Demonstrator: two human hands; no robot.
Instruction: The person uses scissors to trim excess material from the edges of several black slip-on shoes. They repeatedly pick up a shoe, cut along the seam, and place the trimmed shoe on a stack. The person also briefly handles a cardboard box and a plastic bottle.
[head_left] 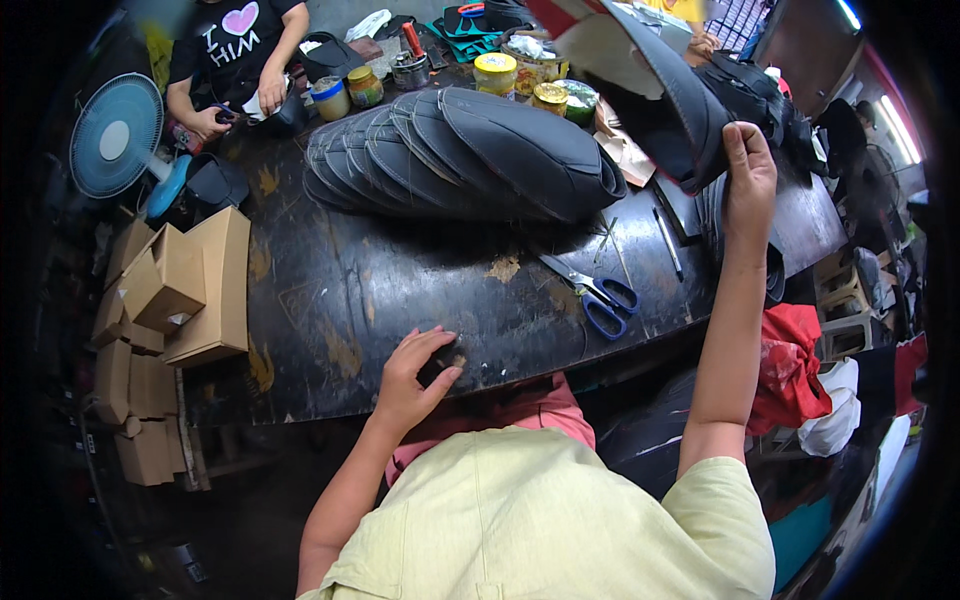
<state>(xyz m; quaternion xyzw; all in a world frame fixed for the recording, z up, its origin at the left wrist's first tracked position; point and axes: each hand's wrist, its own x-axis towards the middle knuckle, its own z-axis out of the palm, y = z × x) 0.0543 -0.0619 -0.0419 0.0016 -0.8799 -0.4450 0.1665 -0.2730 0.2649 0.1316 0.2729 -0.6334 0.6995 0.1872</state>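
- I pinch one black panel (695, 115) between the thumb and fingers of my right hand (750, 180), raised above the counter (420, 290) at the right.
- I have my left hand (410, 375) at the near edge, thumb and fingers spread apart.
- One row of similar overlapping pieces (520, 145) lies across the middle; I cannot count them surely.
- I count one pair of scissors (590, 283) with blue handles and one pen (668, 243).
- The surface is black, worn brown in patches.
- Around it: one blue fan (114, 134), several brown boxes (220, 290), one person (235, 55) in black working opposite.
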